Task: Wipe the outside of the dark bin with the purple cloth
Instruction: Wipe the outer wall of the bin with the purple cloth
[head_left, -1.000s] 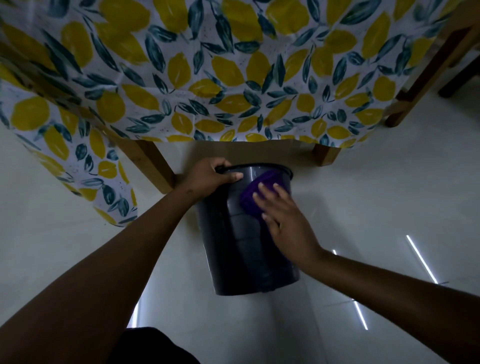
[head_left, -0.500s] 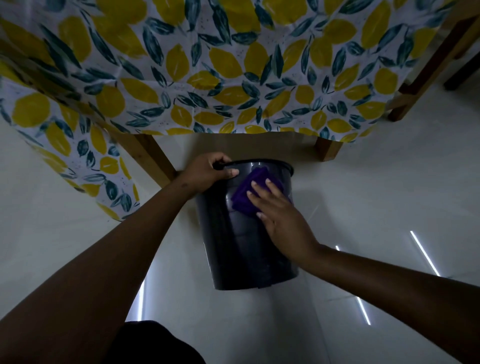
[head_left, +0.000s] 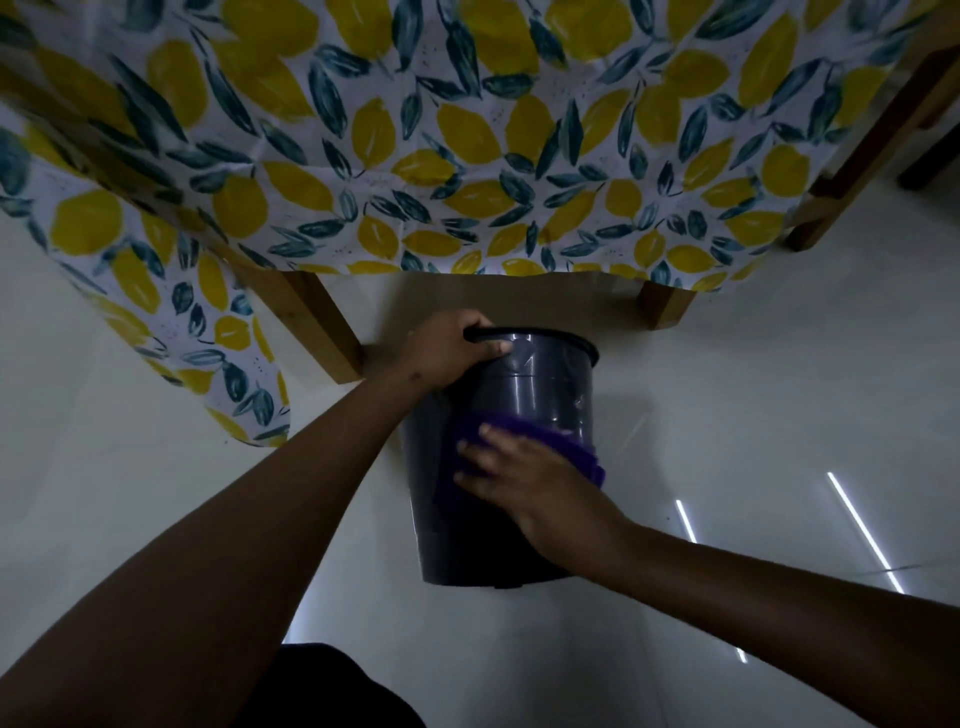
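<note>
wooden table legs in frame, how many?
3. One left of the bin, beside the left hand on its rim, at; one stub behind the bin at; one far right at. The tablecloth may hide more.

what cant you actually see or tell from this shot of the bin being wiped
Head view only:
- dark bin: far side and inside hidden by its own wall; part of the rim covered by the left hand.
- purple cloth: mostly under the right hand, blurred.
- table top: hidden by the tablecloth.

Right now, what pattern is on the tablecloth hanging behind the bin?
Yellow lemons with dark teal leaves on white, seen on the tablecloth in the head view.
</note>
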